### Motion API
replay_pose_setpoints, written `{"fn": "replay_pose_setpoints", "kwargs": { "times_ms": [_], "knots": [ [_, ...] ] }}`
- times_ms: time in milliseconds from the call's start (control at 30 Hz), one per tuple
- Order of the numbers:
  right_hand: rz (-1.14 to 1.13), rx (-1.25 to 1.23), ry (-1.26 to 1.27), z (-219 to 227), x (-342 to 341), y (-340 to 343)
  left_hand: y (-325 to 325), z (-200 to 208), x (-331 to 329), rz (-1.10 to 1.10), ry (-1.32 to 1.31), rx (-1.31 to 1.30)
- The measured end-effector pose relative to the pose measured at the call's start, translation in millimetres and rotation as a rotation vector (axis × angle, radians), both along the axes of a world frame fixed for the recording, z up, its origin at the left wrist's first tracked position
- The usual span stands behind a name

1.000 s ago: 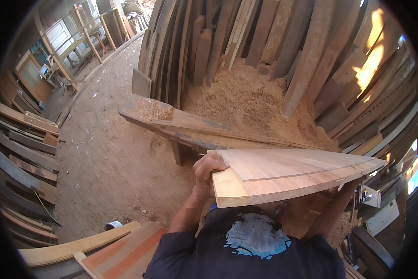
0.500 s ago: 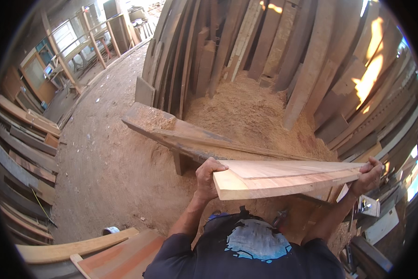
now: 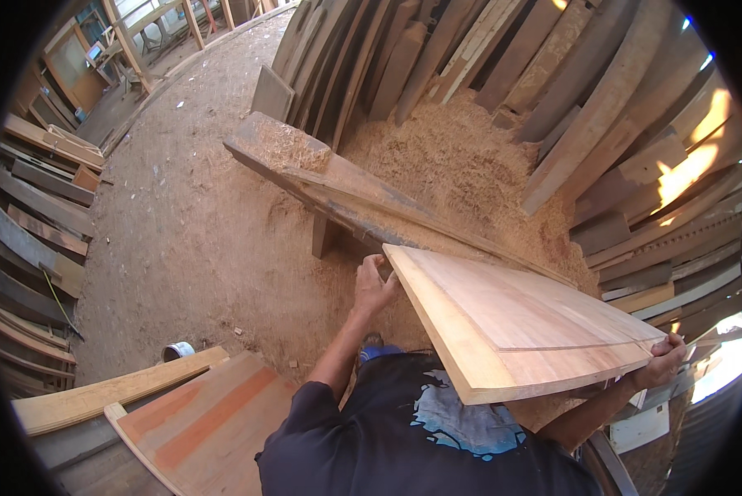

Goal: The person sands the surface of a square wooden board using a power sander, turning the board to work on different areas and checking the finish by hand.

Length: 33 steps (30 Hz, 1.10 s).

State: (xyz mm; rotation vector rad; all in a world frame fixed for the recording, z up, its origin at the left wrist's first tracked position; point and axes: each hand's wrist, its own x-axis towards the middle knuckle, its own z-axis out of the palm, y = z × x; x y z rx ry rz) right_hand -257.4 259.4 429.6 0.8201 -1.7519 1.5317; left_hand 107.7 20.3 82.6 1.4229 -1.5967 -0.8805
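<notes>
A pale wooden panel [image 3: 520, 318] with a raised middle field and a bevelled border is held up in front of my chest. Its broad face is tilted upward, and a thick edge turns toward me. My left hand [image 3: 374, 285] has curled fingers at the panel's far left corner, partly hidden by its edge. At the right end, my right hand [image 3: 667, 361] is closed round the panel's side. Below and beyond the panel stands a long, dark wooden bench [image 3: 305, 186], strewn with sawdust; the panel covers its near end.
Planks [image 3: 404, 70] lean in a row at the back and right. A heap of sawdust [image 3: 445, 157] lies before them. Stacked boards [image 3: 45, 215] line the left. An orange-streaked board [image 3: 210, 413] and a small tin [image 3: 175, 352] are at lower left.
The panel has tipped so its broad face shows more, and its near edge has come closer to me. My left hand has shifted along to the far corner. The view has swung slightly downward.
</notes>
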Motion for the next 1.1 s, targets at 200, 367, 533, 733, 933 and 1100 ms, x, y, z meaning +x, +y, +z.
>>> {"fn": "replay_pose_setpoints", "kwargs": {
  "times_ms": [200, 367, 533, 733, 933, 1100],
  "knots": [
    [0.011, -0.028, -0.009, 3, 6, -5, 11, -52, -3, -0.126, 0.133, 0.227],
    [-0.149, 0.150, 0.139, 4, -2, 1, 20, -60, -15, -0.240, 0.123, 0.211],
    [-0.138, 0.095, 0.098, 6, 0, -8, 21, -78, -16, -0.305, 0.121, 0.157],
    [0.035, -0.081, -0.037, 6, 0, -13, 29, -67, -7, -0.374, 0.114, 0.157],
    [0.010, -0.088, -0.024, 7, 5, -12, 38, -38, 1, -0.369, -0.021, 0.264],
    [-0.019, -0.082, -0.008, 4, 8, -16, 31, -84, 12, -0.440, 0.006, 0.269]
  ]
}}
